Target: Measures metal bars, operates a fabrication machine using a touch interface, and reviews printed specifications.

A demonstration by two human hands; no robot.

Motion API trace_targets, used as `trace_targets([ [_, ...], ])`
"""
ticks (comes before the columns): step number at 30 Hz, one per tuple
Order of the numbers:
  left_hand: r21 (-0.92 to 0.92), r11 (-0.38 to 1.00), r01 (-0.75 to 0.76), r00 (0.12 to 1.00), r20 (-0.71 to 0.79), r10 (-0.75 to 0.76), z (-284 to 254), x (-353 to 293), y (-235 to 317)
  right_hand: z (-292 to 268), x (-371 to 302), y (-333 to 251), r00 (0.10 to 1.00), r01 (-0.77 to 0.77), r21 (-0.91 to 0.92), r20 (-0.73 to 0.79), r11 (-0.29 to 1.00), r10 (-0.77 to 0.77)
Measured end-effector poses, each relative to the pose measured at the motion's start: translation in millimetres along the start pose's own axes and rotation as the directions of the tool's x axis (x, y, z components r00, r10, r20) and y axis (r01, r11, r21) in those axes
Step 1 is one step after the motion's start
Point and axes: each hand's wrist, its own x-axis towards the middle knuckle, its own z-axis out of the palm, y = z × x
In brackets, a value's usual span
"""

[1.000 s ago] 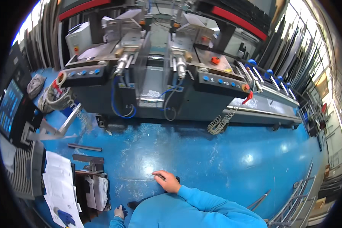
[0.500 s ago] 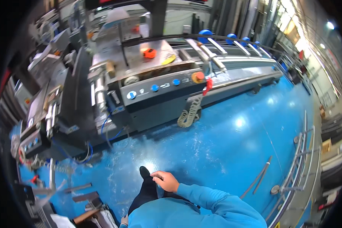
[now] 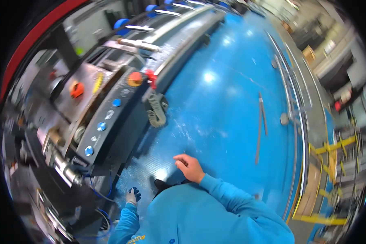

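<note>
My right hand is bare and hangs in front of my body above the blue floor. Its fingers are loosely bent, with a gap between thumb and forefinger and nothing visible in them. On my left hand is a pale glove with dark blue fingers. That hand is low beside the machine's near end, fingers slightly apart and no object seen in it. Closest to it are thin blue hoses and the machine's dark control panel, which carries blue buttons and a red mushroom button.
An orange tape measure and a yellow item lie on the machine top. A red-handled air gun hangs beside a coiled hose. Two thin strips lie on the floor, left of a metal rail cart.
My view has swung to the right, and the machine now stands to my left. The gloved left hand has come fully into sight. My right hand's thumb and fingers have parted.
</note>
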Motion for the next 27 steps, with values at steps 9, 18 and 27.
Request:
trace_targets([
  [9, 0.088, 0.996, -0.035, 0.981, 0.195, 0.017, 50.9, 39.5, -1.3, -79.5, -8.0, 28.6, 0.966, 0.017, 0.047, -0.259, 0.999, -0.005],
  [18, 0.213, 0.951, -0.223, 0.946, 0.282, 0.158, 108.7, -9.1, 57.9, -151.7, -51.9, 234.6, 0.821, -0.400, 0.063, -0.418, 0.914, 0.388],
  [27, 0.596, 0.608, -0.525, 0.845, 0.451, 0.288, 133.6, -10.1, 77.3, -190.6, -129.7, 354.7, 0.582, -0.712, 0.113, -0.458, 0.693, 0.672],
])
